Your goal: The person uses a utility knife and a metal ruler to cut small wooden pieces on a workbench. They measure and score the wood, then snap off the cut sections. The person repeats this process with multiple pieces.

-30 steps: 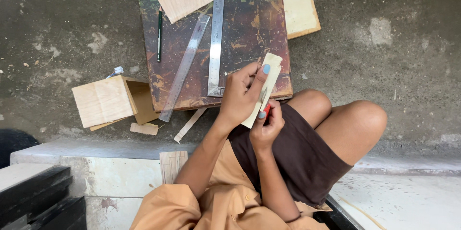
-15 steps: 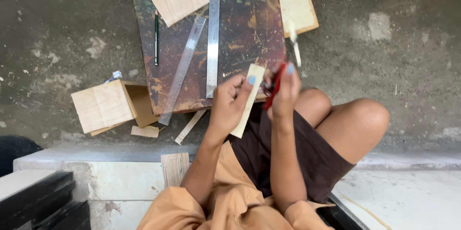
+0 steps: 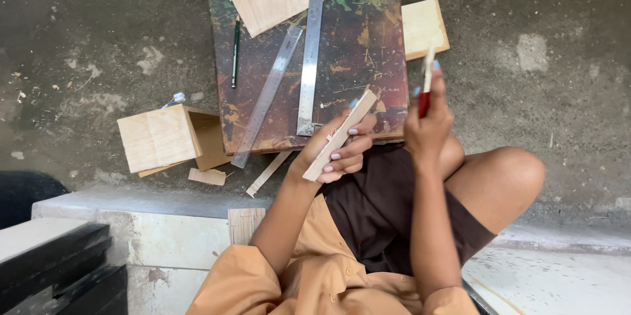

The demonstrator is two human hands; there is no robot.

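Left hand (image 3: 338, 150) pinches a wood strip (image 3: 340, 135) over the bench (image 3: 368, 72) edge, long axis slanting up-right toward the right hand (image 3: 428, 121), just beside, fisted on a red-handled tool (image 3: 426, 85).

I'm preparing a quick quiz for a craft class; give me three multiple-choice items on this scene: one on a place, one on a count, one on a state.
1. Where does the green pen lie?
A on the board's left part
B on the floor
C in the box

2. How many metal rulers lie on the work board?
A one
B two
C four

3. How is the wood strip held?
A flat on the board
B gripped in the left hand
C leaning on the open wooden box

Answers: 1 A, it lies beside the rulers; 2 B, two lie together; 3 B, fingers wrap it above the lap.
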